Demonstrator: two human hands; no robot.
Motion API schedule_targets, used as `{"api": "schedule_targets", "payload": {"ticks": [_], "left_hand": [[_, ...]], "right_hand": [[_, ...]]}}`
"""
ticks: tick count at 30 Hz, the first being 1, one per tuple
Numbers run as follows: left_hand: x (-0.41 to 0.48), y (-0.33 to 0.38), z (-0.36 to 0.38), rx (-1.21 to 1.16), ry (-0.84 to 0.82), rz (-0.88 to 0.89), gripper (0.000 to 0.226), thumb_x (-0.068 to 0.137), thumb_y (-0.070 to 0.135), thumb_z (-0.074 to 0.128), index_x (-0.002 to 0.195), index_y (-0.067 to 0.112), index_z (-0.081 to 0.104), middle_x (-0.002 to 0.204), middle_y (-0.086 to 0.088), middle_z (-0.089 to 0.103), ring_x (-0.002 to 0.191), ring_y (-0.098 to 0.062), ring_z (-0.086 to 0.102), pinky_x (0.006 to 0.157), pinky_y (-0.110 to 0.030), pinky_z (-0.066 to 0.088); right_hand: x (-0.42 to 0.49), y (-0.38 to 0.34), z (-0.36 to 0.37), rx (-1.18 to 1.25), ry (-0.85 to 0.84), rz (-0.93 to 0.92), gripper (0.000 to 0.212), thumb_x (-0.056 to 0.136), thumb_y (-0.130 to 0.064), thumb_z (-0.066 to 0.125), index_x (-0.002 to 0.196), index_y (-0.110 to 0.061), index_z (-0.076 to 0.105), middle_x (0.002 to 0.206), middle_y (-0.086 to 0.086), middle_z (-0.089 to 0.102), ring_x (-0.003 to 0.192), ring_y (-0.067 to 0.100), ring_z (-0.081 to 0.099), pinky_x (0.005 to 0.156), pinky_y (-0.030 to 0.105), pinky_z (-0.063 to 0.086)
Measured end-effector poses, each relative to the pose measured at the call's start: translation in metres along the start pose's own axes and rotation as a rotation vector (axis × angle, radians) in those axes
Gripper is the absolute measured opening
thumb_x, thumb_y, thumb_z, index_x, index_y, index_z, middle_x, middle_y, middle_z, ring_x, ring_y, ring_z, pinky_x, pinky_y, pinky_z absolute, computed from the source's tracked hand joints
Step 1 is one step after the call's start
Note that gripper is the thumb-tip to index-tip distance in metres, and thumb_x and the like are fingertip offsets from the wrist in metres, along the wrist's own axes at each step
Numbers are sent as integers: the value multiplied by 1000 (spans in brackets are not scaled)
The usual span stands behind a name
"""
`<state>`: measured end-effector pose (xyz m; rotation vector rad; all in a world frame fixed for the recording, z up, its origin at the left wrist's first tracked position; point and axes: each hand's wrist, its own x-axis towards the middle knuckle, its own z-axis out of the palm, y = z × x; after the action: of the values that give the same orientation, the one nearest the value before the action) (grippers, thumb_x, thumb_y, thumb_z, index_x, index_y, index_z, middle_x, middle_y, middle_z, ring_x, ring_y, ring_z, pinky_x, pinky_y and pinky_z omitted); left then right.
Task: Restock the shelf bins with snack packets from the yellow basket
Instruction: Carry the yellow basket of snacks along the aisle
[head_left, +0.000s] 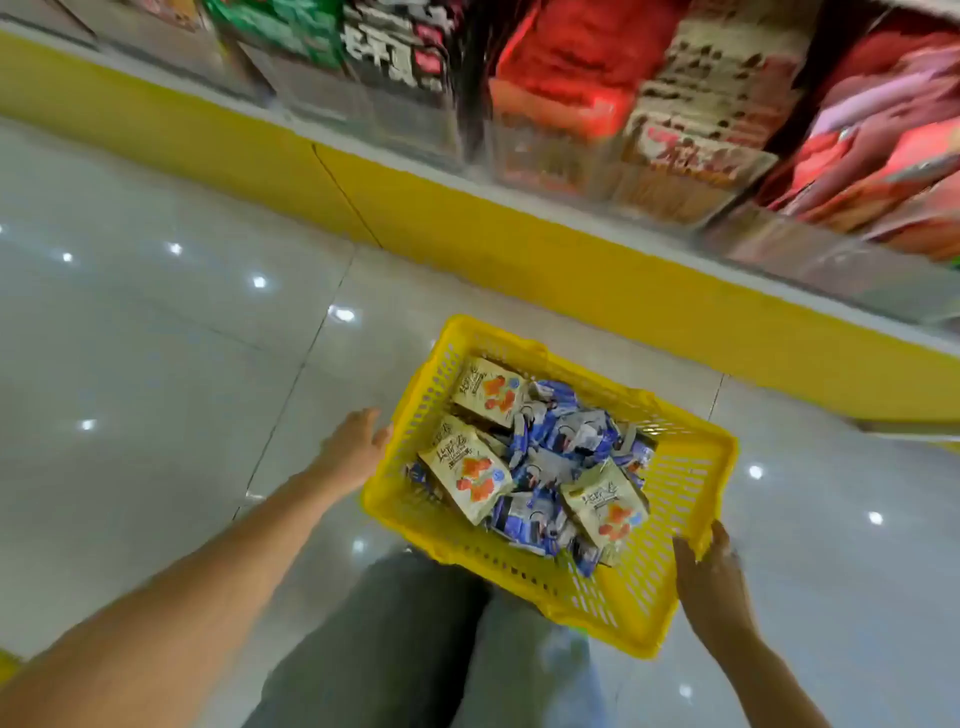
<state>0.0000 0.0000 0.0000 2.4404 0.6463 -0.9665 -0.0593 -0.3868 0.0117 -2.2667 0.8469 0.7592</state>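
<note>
Directly below you, your grey trousers are cut off by the bottom edge. Your right hand grips the near right corner of the yellow basket, thumb inside the rim and fingers outside. Your left hand touches the left end wall. Its fingertips are hidden at the rim, so I cannot tell if they curl around it. The basket is in front of your legs, over the glossy floor. Its long axis runs from hand to hand, about parallel to the yellow shelf base. Inside, beige packets lie over a heap of blue packets; the print is unreadable. Farther away, the shelf bins are blurred and cut off at the top.
</note>
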Motion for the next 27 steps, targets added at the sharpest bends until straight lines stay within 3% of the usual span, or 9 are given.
{"api": "schedule_targets", "payload": {"ticks": [4,8,12,15,19,23,25,27], "left_hand": [[50,-2,46,-154,-2,-125,42,98,29,41,128,0,44,132,-22,48,121,-35,46,92,-34,35],[73,-8,69,-256,-8,-231,48,92,41,52,121,3,53,123,-20,56,112,-35,53,82,-32,37],[77,-18,61,-265,-74,-230,54,90,53,47,109,5,61,107,-18,62,102,-35,58,77,-32,39],[57,-27,43,-212,-26,-184,54,93,55,36,93,6,60,89,-15,59,96,-36,60,72,-31,35],[7,-48,8,-176,71,-200,65,90,59,24,89,5,60,78,-8,53,86,-34,56,72,-32,31],[-61,-70,-39,-252,231,-277,63,95,53,30,112,0,59,100,-24,58,106,-43,53,82,-40,38],[-94,-79,-68,-318,266,-282,61,95,53,31,110,1,60,112,-27,59,107,-44,53,88,-44,40],[-123,-89,-97,-408,322,-247,59,96,50,32,101,0,61,105,-28,61,102,-45,55,84,-45,41]], "right_hand": [[44,20,45,139,72,263,61,96,-23,50,140,9,24,141,32,34,131,45,33,107,48,29],[68,39,55,229,85,423,52,98,-31,44,120,15,46,114,34,53,112,47,50,90,51,40],[70,29,41,240,39,454,61,100,-39,34,124,15,46,126,34,49,115,45,48,88,46,39],[52,11,28,236,51,433,63,101,-40,29,126,14,46,128,33,49,117,43,48,91,44,38],[5,-11,4,247,38,363,59,101,-40,28,119,12,51,119,32,55,108,42,53,83,42,40],[-51,-53,-25,247,76,266,58,100,-40,28,111,11,52,112,33,56,102,42,54,70,36,33],[-80,-80,-39,199,106,211,60,100,-43,28,112,10,52,114,32,56,105,42,53,71,36,31],[-106,-109,-52,157,126,141,61,99,-46,29,112,9,54,115,32,55,107,43,52,76,39,34]]}}
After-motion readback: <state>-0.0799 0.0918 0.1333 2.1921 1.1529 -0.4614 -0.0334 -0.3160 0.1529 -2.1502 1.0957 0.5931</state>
